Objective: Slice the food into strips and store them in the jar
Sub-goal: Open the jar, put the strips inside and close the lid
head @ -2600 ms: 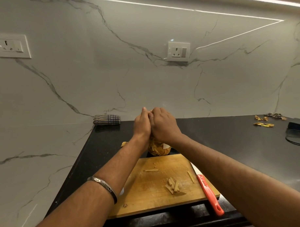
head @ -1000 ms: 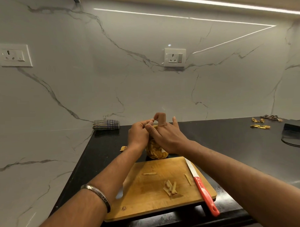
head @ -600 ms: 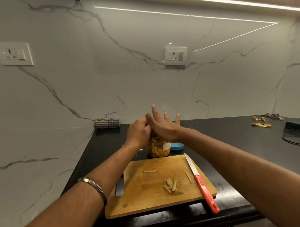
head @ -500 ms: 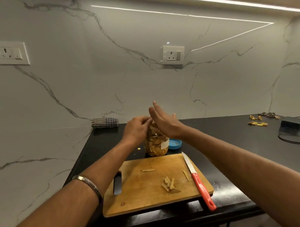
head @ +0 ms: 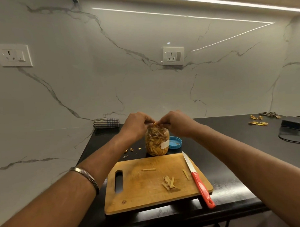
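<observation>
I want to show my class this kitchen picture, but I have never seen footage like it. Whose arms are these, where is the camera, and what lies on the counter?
There is no machine here. A person wears a camera on the head, so you look down along their own two arms. The left hand and right hand meet at the mouth of a clear jar full of yellow strips, fingers pinching strips there. Its blue lid lies beside it. In front sits a wooden cutting board with a few loose strips. A red-handled knife rests along the board's right edge. A folded cloth lies by the wall.
</observation>
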